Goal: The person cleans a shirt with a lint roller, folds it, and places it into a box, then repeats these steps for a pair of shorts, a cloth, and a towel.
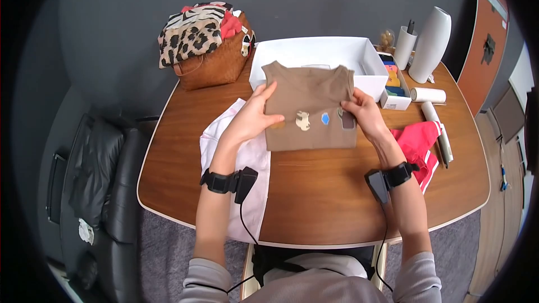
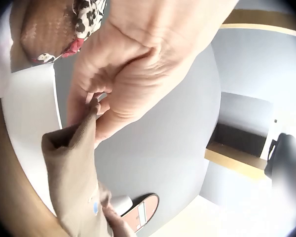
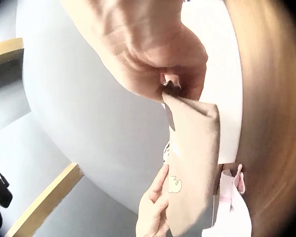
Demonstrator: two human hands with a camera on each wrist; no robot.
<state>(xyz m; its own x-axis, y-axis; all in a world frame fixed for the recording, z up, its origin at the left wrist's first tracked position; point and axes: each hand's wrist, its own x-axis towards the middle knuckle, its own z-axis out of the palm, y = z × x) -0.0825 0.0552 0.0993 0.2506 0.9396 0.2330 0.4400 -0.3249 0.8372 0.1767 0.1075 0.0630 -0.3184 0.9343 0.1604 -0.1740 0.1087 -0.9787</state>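
A folded brown sleeveless top [image 1: 306, 94] with small animal and blue patches on its front is held up over the table, overlapping the front of a white box [image 1: 373, 87]. My left hand [image 1: 250, 115] grips its left edge, thumb in front and fingers behind. At the right edge, my right hand [image 1: 368, 118] pinches the cloth between thumb and fingers. Seen from the left wrist, the folded top [image 2: 71, 173] hangs below the pinched corner. The right wrist view shows the fold's thick edge under my right hand [image 3: 163, 54].
A white-and-pink garment [image 1: 252, 179] lies under my left forearm. Right of my right hand is a red garment [image 1: 415, 143] beside white rolls [image 1: 428, 95]. A brown basket [image 1: 216, 70] heaped with patterned clothes stands back left. A white vase [image 1: 432, 45] and a small box of folded items [image 1: 396, 101] stand back right.
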